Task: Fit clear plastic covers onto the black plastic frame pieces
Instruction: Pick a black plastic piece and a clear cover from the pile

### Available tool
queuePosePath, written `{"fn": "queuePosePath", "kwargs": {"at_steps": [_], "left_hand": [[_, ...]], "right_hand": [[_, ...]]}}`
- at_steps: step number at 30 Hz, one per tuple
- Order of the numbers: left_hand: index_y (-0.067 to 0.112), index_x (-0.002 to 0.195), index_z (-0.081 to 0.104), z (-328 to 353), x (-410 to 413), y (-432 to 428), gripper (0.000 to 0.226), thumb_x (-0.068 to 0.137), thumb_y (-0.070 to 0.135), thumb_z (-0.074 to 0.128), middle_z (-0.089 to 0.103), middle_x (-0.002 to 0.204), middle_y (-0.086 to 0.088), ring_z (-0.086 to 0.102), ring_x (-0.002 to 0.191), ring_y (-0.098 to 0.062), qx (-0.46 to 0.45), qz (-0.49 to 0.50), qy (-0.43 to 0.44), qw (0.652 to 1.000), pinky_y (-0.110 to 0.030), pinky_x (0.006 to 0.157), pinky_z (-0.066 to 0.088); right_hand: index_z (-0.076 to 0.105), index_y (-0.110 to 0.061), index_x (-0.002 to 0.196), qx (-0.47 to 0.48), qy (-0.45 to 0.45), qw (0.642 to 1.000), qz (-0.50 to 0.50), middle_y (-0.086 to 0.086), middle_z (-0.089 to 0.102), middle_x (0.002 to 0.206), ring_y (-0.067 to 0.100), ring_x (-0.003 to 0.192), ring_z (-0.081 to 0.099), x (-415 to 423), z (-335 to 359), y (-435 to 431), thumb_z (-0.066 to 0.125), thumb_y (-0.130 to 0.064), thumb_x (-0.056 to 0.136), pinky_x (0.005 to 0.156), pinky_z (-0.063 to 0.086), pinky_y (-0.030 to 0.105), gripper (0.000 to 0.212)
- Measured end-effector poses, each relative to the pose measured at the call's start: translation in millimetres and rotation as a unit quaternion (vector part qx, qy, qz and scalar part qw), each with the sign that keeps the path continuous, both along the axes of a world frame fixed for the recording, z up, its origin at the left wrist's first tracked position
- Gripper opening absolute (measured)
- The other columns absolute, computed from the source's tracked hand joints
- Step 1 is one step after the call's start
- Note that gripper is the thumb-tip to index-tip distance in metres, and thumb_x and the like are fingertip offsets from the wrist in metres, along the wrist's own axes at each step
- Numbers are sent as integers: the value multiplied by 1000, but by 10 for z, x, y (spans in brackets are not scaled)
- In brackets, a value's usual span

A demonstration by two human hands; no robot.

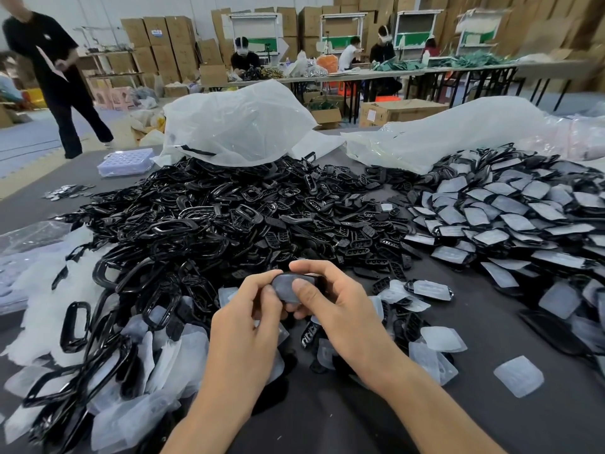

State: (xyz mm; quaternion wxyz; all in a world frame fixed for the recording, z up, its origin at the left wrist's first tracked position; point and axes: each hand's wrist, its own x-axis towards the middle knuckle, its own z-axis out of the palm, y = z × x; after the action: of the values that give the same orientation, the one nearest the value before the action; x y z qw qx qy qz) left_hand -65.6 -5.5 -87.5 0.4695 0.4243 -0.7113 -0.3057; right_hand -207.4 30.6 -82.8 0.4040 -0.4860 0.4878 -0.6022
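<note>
Head view: both hands work at centre frame, slightly toward 6 o'clock. The left hand [248, 309] and right hand [334, 299] pinch one black frame piece [296, 277] between them, with a clear cover [284, 286] lying on its upper face.

Step in hand, as judged: pressing the cover down into the frame. Whether it has seated all round cannot be told, since the thumbs hide the edges.

Fingers: both thumbs [302, 288] lie flat on the cover and close together. The right index curls over the far edge. The other fingers are curled under the piece, none spread.

The next move likely calls for firm thumb pressure along the rim, then dropping the piece on the finished pieces [510, 217] at 2 o'clock.

Bare frames [196, 217] are heaped from 10 to 12 o'clock. Loose covers [519, 375] lie on the dark table [491, 326] at 4 o'clock, with more at 8 o'clock.
</note>
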Motion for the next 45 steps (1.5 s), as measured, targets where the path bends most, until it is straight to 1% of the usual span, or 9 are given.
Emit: {"fn": "queuePosePath", "kwargs": {"at_steps": [2, 6, 13, 20, 23, 31, 35, 41, 45], "left_hand": [[46, 106, 64, -11, 2, 0, 23, 98, 33, 46, 71, 73, 11, 62, 58, -16, 16, -8, 2, 1000, -26, 52, 48], [42, 109, 65, 12, -8, 5, 21, 98, 30, 52, 72, 80, 16, 68, 72, -9, 24, -26, 2, 999, -20, 61, 51], [36, 108, 69, 35, -7, -15, 22, 100, 23, 52, 73, 81, 10, 68, 73, -18, 34, -20, 27, 999, -47, 75, 56], [46, 109, 52, 5, 5, 27, 15, 94, 44, 49, 70, 88, 28, 69, 79, 2, -17, -18, 11, 1000, -10, 63, 47], [49, 106, 53, 17, 8, 59, 16, 94, 50, 43, 69, 93, 25, 66, 73, -5, -51, -22, -9, 998, -12, 58, 45], [29, 136, 53, 7, -27, 108, 38, 102, 36, 37, 51, 128, 24, 56, 111, 5, -137, -47, -122, 982, -9, 84, 44], [30, 138, 48, -15, -48, 116, 39, 100, 30, 43, 50, 127, 21, 56, 106, 5, -130, -49, -104, 985, -6, 81, 43], [39, 103, 64, 10, -52, 79, 27, 94, 17, 51, 63, 112, 14, 65, 103, -11, -28, -99, 1, 995, -11, 77, 46], [49, 117, 55, -14, -51, 67, 34, 100, 19, 53, 64, 110, 23, 69, 93, -3, 5, -69, 39, 997, -11, 68, 49]], "right_hand": [[71, -34, 108, 4, -1, 1000, -8, -7, 76, 96, 8, 78, 70, 2, -10, -9, 63, -16, 100, 75, 56, 20, 21], [73, -36, 102, 2, -16, 1000, -18, -8, 76, 93, 8, 78, 70, -4, 2, -19, 65, -16, 99, 73, 55, 20, 22], [74, -24, 108, -1, -89, 996, -2, 0, 76, 90, 14, 82, 70, 0, -1, -36, 61, -13, 101, 75, 56, 21, 18], [63, -34, 98, -14, -10, 1000, -19, 2, 76, 93, 18, 82, 76, -25, 16, -26, 72, -15, 94, 74, 60, 25, 22], [56, -24, 93, -13, -71, 997, -26, 13, 75, 98, 26, 86, 78, -86, 39, -20, 71, -10, 94, 77, 61, 27, 20], [65, -23, 120, -23, -73, 997, -6, 3, 76, 103, 18, 96, 75, -54, 28, -25, 60, -7, 101, 82, 58, 21, 25], [68, -23, 117, -29, -44, 999, -8, -1, 76, 105, 17, 99, 74, -31, 21, -26, 58, -8, 102, 84, 57, 21, 24], [68, -28, 114, -23, -4, 999, -26, -6, 76, 105, 11, 94, 73, -60, 7, -23, 57, -8, 103, 82, 56, 19, 25], [68, -26, 116, -8, -23, 1000, -17, -6, 76, 103, 12, 96, 74, -73, 12, -25, 56, -6, 102, 79, 56, 19, 27]]}}
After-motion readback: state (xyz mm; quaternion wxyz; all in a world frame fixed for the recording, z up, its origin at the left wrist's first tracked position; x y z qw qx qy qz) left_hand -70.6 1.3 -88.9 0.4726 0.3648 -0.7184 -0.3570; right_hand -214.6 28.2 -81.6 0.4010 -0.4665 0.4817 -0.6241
